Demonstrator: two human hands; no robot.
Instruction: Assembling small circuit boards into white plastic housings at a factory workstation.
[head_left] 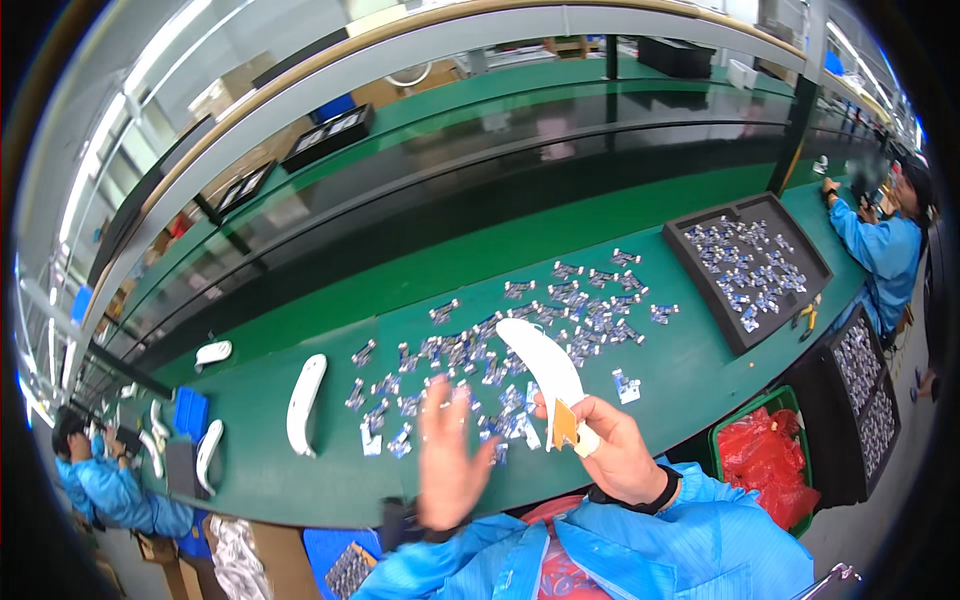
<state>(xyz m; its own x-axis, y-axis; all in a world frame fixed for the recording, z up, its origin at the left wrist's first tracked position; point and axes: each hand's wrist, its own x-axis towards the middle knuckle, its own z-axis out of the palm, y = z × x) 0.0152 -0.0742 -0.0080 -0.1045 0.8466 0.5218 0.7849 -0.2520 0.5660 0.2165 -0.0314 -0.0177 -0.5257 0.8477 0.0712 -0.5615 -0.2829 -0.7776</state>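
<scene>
My right hand (618, 452) grips the lower end of a white curved plastic shell (545, 362), which it holds up above the bench. A flat orange-amber piece (564, 425) sits at that lower end, beside my thumb and fingers; how it is fixed there I cannot tell. To its left, my left hand (450, 465) is raised with fingers apart and nothing in it, slightly blurred. Behind and around both hands, many small blue-and-white circuit boards (450, 350) lie scattered on the green bench top (480, 478). A similar white shell (306, 405) lies to the left.
A black tray (700, 290) of boards stands at the right, near yellow-handled pliers (810, 315). Below it are a green bin (722, 450) with red plastic and more black trays (830, 400). Left lie white shells (208, 455) and a blue box (190, 412). Co-workers sit at both ends.
</scene>
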